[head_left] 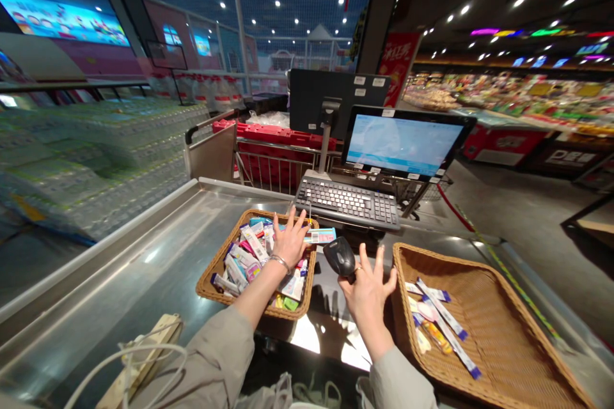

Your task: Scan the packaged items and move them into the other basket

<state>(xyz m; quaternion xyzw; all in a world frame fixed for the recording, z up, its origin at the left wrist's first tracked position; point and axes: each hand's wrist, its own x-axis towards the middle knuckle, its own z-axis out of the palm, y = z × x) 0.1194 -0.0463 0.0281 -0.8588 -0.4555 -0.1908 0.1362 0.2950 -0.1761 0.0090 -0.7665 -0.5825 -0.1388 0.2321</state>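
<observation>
My left hand (290, 239) reaches over a wicker basket (211, 278) heaped with several small colourful packets (249, 252), fingers spread above them and holding nothing. My right hand (369, 287) hovers open, fingers apart, between that basket and a larger wicker basket (508, 339) on the right. A black handheld barcode scanner (339, 255) sits just beside my right hand's thumb. The right basket holds a few long packets (444, 319).
A keyboard (348, 201) and a touchscreen monitor (403, 144) stand behind the baskets on the steel checkout counter (144, 262). Red shopping baskets (273, 147) and stacked bottled water (96, 160) lie beyond. A power strip with white cable (144, 351) lies near left.
</observation>
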